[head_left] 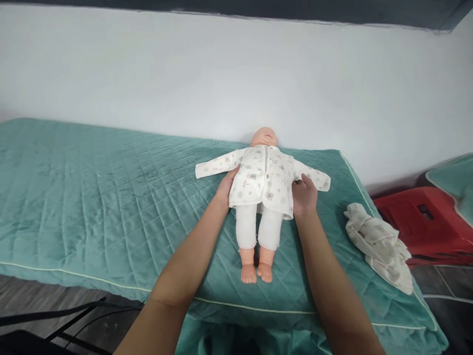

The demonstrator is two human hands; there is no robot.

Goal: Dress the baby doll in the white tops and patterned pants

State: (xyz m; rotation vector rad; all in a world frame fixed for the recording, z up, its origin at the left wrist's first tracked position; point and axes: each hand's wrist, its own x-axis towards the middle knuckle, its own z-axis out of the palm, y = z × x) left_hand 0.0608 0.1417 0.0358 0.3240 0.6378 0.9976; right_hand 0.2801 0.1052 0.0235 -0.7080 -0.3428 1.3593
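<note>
A baby doll (269,229) lies on its back on the green quilted bed cover, head toward the wall and bare feet toward me. It wears a white printed jacket (251,177), fastened down the front, with both sleeves spread out sideways. White wrapping or leggings cover its legs down to the ankles. My left hand (226,188) grips the doll's side at the jacket, thumb along the cloth and the other fingers mostly hidden. On the opposite side, my right hand (305,197) is closed at the jacket's edge below the sleeve, its fingers curled.
A crumpled white printed cloth (380,244) lies at the right edge of the green bed cover (111,207). Beyond that edge stands a red plastic stool (424,222). A white wall (221,74) runs behind the bed. Black metal bars (74,320) are at the lower left.
</note>
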